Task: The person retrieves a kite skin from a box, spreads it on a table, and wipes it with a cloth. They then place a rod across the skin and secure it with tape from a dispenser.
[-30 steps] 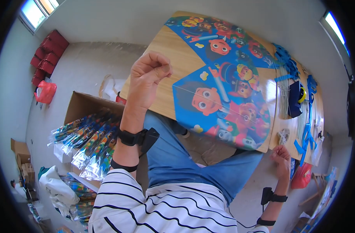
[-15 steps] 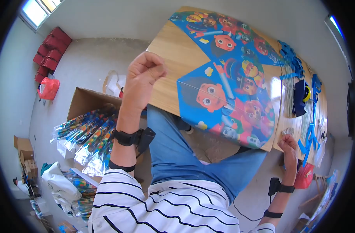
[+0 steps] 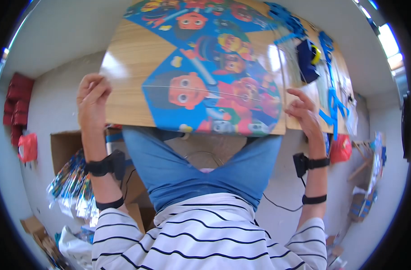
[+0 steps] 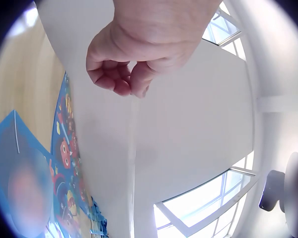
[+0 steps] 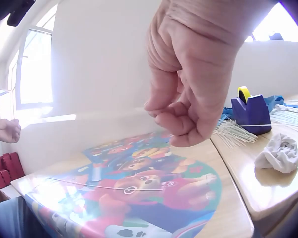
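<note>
My left hand [image 3: 94, 96] is raised by the table's left edge, thumb and fingertips pinching the end of a clear strip [image 4: 132, 148], which looks like tape. Across at the right edge my right hand [image 3: 304, 108] pinches the strip's other end, its index finger reaching out further in the head view. The strip runs between the hands, faint in both wrist views. Below it lies a blue printed sheet [image 3: 160, 112] with cartoon figures, a thin pale rod [image 3: 183, 88] lying across it. A second printed sheet [image 3: 163, 28] lies beyond.
To the right are a dark blue tape dispenser [image 3: 307, 63] with a yellow roll, blue ribbons [image 3: 333, 105], a bundle of pale rods [image 5: 233, 134] and a crumpled whitish item [image 5: 279, 154]. On the floor at left, a cardboard box [image 3: 64, 144] holds wrapped colourful packs.
My right hand has risen from low beside the table to its right edge. My left hand has come down and outward to the left edge. The head view has shifted, moving the table left in frame.
</note>
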Motion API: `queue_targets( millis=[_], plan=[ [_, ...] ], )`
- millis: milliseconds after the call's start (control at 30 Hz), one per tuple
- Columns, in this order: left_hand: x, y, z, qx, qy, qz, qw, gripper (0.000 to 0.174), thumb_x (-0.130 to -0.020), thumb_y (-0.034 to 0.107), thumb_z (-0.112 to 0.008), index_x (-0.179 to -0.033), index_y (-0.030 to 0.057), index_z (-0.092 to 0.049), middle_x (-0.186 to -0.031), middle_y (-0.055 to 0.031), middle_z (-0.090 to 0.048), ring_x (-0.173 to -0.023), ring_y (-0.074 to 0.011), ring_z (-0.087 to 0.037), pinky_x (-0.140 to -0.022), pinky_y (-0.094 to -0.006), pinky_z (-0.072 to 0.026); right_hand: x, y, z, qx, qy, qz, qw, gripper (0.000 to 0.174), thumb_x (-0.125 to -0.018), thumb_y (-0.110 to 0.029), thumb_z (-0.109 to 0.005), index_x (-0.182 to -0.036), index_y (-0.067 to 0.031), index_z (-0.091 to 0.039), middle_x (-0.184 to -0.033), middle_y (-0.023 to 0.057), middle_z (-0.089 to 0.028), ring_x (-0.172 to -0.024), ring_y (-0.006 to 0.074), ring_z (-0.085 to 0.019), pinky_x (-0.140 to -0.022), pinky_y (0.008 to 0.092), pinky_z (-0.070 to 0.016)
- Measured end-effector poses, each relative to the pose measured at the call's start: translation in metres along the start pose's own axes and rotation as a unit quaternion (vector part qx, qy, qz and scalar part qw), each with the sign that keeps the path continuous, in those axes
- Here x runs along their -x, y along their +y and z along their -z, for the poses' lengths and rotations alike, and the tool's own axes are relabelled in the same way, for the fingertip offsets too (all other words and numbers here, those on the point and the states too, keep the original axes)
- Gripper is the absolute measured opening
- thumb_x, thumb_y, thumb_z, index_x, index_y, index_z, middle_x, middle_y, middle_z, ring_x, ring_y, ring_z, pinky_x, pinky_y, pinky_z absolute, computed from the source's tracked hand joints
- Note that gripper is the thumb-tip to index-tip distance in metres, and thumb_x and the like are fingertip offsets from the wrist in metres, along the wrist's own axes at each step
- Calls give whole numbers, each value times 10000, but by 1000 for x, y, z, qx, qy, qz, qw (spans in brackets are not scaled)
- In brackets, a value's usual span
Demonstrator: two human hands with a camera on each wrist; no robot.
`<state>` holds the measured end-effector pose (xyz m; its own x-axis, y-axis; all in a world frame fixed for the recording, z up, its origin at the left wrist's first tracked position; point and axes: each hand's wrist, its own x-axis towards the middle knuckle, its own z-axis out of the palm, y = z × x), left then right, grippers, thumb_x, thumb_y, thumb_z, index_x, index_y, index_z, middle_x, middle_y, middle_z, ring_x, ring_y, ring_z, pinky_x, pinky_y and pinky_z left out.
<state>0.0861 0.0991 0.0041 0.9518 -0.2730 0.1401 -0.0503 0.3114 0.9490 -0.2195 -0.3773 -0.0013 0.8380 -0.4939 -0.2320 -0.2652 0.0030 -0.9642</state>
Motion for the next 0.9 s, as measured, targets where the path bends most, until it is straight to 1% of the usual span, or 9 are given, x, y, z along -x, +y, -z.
queue_targets(
  millis=[100,200,333,400,500,600,700,833,900],
  plan=[
    [-3,-12,4,-19,-14,25,999,133,-888,-19,-665,-1004,43,-641,-909,-27,-605,-812,-108,-590,-779,-235,-520,-23,29,15,50,-16,-1,999,139,-831,-17,-668,-964,-53,-682,-821,2,-621,-727,86,-575,-652,238,-467],
    [-4,-20,2,-60,11,45,997,109,-886,-12,-667,-983,35,-648,-888,-22,-604,-807,-101,-591,-780,-231,-526,-28,28,3,48,4,-43,998,39,-855,-51,-685,-888,-36,-673,-796,-5,-615,-713,81,-568,-657,240,-467],
    [-6,-37,5,-96,48,81,991,108,-868,-4,-677,-968,34,-662,-882,-17,-615,-799,-93,-605,-771,-218,-537,-42,41,0,50,-5,-76,996,61,-864,-70,-691,-861,-14,-667,-765,-6,-605,-708,91,-571,-665,249,-479],
    [-7,-44,5,-111,47,100,988,110,-861,3,-681,-966,34,-667,-886,-14,-621,-794,-91,-613,-767,-214,-542,-51,49,0,66,-7,-88,994,68,-861,-64,-690,-844,-3,-665,-754,-2,-602,-707,97,-575,-668,253,-486],
    [-10,-54,10,-133,56,115,983,153,-868,18,-667,-1020,40,-660,-924,-13,-635,-817,-98,-627,-802,-221,-543,-59,54,-3,112,-24,-93,989,67,-880,-93,-665,-848,-35,-672,-784,2,-629,-756,101,-611,-723,260,-519],
    [-13,-56,11,-154,60,133,977,208,-871,34,-663,-1078,43,-645,-963,-18,-639,-849,-101,-632,-825,-229,-540,-66,56,-12,105,1,-89,991,66,-829,-25,-666,-791,29,-666,-718,32,-616,-651,116,-574,-601,274,-477],
    [-16,-60,14,-165,60,144,974,246,-867,44,-665,-1111,42,-632,-977,-28,-640,-865,-111,-636,-827,-234,-538,-74,62,-9,164,-17,-100,981,66,-848,-43,-650,-858,13,-684,-776,46,-647,-701,134,-601,-668,279,-505],
    [-19,-63,14,-176,56,151,971,267,-853,61,-674,-1113,27,-628,-962,-51,-646,-857,-138,-646,-834,-250,-540,-76,63,-11,210,-4,-96,973,60,-849,-47,-647,-843,5,-677,-748,35,-633,-672,131,-588,-637,284,-487],
    [-19,-64,11,-178,59,147,971,250,-822,50,-691,-1065,15,-639,-926,-65,-656,-826,-154,-659,-779,-251,-549,-79,70,-10,224,-6,-82,971,60,-852,-50,-643,-828,-3,-670,-732,27,-623,-664,123,-578,-628,279,-479]
  ],
)
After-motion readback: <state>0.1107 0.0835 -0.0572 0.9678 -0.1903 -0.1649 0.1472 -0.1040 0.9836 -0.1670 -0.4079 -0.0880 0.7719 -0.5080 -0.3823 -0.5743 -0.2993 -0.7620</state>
